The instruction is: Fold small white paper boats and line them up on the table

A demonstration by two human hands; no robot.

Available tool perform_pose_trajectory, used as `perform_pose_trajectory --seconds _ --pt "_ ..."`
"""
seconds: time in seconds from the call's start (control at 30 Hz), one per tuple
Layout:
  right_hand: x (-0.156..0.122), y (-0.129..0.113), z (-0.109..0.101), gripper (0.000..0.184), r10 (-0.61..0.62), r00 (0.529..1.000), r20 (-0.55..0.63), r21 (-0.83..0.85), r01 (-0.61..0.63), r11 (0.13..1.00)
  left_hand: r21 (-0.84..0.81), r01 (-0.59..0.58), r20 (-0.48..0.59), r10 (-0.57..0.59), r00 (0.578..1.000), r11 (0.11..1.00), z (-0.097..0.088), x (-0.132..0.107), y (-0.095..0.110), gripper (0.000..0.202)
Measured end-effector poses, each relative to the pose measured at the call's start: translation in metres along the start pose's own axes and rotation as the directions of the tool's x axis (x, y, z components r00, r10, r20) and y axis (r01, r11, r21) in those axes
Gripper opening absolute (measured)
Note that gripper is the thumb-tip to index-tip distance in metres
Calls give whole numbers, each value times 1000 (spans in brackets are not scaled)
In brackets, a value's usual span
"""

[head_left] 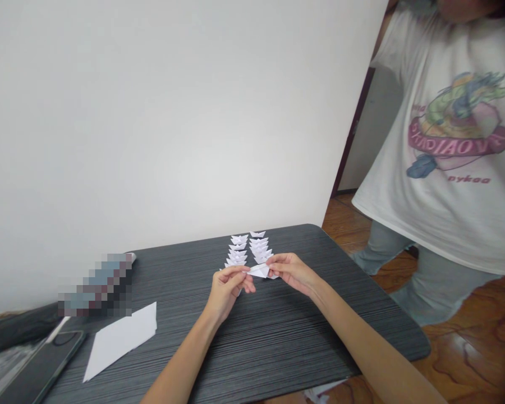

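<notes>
Between my two hands is a small folded white paper boat (258, 271), held above the dark table. My left hand (230, 286) pinches its left end between thumb and fingers. The right end is pinched by my right hand (292, 271). Just beyond my hands, several finished paper boats stand in two rows, a left row (238, 247) and a right row (259, 244). My hands hide the nearest boats in part.
White paper sheets (122, 339) lie on the dark table (185, 348) at the left, beside a phone (46, 367). Behind them is a pixelated item (99, 286). A white wall (160, 123) borders the far side. A person in a printed shirt (454, 140) stands at the right.
</notes>
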State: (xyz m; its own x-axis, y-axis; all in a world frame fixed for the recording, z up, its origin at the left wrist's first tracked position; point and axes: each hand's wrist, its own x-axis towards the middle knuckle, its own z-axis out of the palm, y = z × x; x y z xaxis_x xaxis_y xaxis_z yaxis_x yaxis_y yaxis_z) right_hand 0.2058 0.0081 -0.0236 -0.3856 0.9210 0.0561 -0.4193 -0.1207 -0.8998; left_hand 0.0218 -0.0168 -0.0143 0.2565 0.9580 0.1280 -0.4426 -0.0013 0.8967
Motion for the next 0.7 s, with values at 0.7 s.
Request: perform_pose_trajectory --seconds 0.7 --pt "-3 -4 1 23 -37 991 130 65 29 997 -20 -7 -98 5 995 1000 1 3 1 16"
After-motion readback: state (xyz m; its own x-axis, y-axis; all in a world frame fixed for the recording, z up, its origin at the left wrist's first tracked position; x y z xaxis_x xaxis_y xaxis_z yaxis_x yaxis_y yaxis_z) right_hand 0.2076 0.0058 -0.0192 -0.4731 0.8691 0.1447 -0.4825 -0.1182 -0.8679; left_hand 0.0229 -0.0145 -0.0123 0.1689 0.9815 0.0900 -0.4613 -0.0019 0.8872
